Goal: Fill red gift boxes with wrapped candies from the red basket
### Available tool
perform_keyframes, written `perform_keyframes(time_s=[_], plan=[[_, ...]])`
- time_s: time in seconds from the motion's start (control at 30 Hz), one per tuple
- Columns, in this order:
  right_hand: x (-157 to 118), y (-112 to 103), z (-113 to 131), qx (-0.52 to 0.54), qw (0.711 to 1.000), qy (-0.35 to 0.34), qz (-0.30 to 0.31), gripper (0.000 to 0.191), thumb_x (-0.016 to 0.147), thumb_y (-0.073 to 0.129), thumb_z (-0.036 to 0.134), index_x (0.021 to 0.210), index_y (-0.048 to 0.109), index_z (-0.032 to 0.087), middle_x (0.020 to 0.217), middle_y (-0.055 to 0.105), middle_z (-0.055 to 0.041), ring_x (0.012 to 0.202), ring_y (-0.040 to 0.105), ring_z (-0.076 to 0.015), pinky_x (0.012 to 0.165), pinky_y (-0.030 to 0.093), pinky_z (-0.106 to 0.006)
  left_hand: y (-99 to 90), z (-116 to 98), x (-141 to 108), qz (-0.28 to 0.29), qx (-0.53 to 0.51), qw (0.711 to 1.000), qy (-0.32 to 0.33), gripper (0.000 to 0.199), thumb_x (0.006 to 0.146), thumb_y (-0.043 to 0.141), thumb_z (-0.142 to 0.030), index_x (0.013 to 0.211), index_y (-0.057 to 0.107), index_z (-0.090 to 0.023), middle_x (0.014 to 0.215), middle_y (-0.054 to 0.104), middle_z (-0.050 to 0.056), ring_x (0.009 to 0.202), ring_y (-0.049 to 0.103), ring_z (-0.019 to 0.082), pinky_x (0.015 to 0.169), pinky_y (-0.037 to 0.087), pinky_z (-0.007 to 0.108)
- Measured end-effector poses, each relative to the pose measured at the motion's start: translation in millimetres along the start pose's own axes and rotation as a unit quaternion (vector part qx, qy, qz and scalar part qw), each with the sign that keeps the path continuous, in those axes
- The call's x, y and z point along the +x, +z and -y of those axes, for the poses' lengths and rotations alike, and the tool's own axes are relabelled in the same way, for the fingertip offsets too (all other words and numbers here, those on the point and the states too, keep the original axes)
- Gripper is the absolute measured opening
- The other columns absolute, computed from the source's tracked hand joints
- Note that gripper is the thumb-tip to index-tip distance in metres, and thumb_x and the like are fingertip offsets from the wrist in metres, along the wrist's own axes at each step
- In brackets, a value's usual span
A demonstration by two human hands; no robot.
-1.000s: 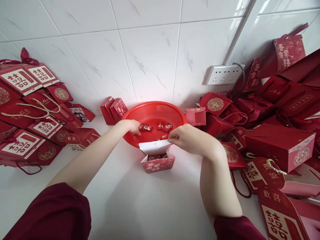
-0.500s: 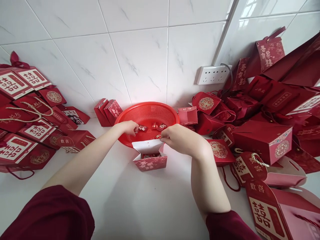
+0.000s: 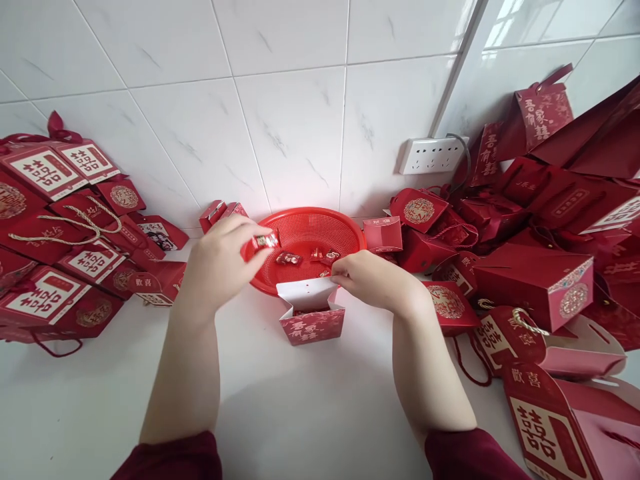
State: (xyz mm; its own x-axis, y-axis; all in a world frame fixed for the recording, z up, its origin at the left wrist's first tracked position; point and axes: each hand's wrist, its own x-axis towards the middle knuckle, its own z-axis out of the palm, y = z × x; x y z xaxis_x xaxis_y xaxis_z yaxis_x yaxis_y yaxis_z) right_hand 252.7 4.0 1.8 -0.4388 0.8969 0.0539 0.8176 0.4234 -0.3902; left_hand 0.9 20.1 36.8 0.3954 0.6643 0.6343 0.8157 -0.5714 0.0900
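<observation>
Between the fingertips of my left hand (image 3: 220, 257) is a small red wrapped candy (image 3: 265, 241), held up over the left rim of the red plastic basket (image 3: 270, 220). Several more wrapped candies (image 3: 289, 258) lie at the bottom of that basket. In front of it stands a small red gift box (image 3: 314, 327) with its top open and its white-lined flap raised. My right hand (image 3: 363, 273) is closed on the right edge of this flap. Some wrapped pieces show inside the box, mostly hidden by its front wall.
Stacked red gift boxes (image 3: 45, 173) stand on the left. A large pile of red boxes and bags (image 3: 530, 267) covers the right side. Behind the basket rises a white tiled wall (image 3: 295, 120) with a power socket strip (image 3: 434, 155).
My left hand has risen out of the basket toward me, bringing a wrapped candy with it. My right hand stays on the box flap. The view has shifted slightly.
</observation>
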Motion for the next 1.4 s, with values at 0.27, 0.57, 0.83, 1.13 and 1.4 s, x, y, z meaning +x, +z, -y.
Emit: perform_keyframes(time_s=[0.27,0.57,0.83,1.13,1.4], plan=[[4,7,-2,-0.030,0.999,-0.036,-0.015,0.033,0.101,0.047,0.021,0.072,0.061,0.017,0.073,0.066,-0.0048,0.059,0.050,-0.0145,0.058,0.032,-0.030,11.5,-35,-25,0.090,-0.133,0.974,0.161,0.014,0.089,0.062,-0.015,0.096,0.071,-0.023,0.095,0.072,0.001,0.086,0.065,0.016,0.076,0.051,0.029],[7,8,-2,-0.027,0.999,-0.014,-0.011,0.033,0.101,0.047,0.025,0.072,0.061,0.017,0.072,0.065,-0.0049,0.059,0.051,-0.0153,0.058,0.032,-0.030,24.0,-28,-22,0.115,-0.070,0.979,0.152,0.011,0.086,0.058,-0.017,0.086,0.068,-0.020,0.081,0.068,-0.001,0.076,0.060,0.015,0.068,0.048,0.029],[2,-5,12,0.152,0.970,-0.104,-0.159,0.022,0.102,0.047,0.027,0.095,0.066,0.018,0.096,0.069,-0.0052,0.085,0.061,-0.0170,0.076,0.044,-0.028,24.9,-26,-20,-0.022,-0.050,0.987,0.151,0.014,0.085,0.062,-0.016,0.096,0.068,-0.023,0.098,0.070,0.003,0.085,0.066,0.017,0.074,0.054,0.030],[6,-6,18,0.261,0.942,-0.176,-0.117,0.019,0.097,0.059,0.031,0.086,0.065,0.017,0.084,0.069,-0.0019,0.077,0.061,-0.0145,0.072,0.044,-0.024,28.7,-21,-19,-0.116,-0.048,0.981,0.146,0.022,0.081,0.068,-0.016,0.101,0.066,-0.024,0.112,0.065,0.006,0.101,0.066,0.023,0.086,0.057,0.037],[7,-4,17,0.187,0.961,-0.163,-0.123,0.021,0.095,0.054,0.017,0.075,0.056,0.018,0.070,0.057,0.0019,0.064,0.047,-0.0112,0.062,0.036,-0.024,29.8,-20,-18,-0.068,-0.039,0.982,0.171,0.015,0.086,0.062,-0.011,0.095,0.066,-0.022,0.091,0.073,0.002,0.091,0.068,0.020,0.081,0.055,0.037]])
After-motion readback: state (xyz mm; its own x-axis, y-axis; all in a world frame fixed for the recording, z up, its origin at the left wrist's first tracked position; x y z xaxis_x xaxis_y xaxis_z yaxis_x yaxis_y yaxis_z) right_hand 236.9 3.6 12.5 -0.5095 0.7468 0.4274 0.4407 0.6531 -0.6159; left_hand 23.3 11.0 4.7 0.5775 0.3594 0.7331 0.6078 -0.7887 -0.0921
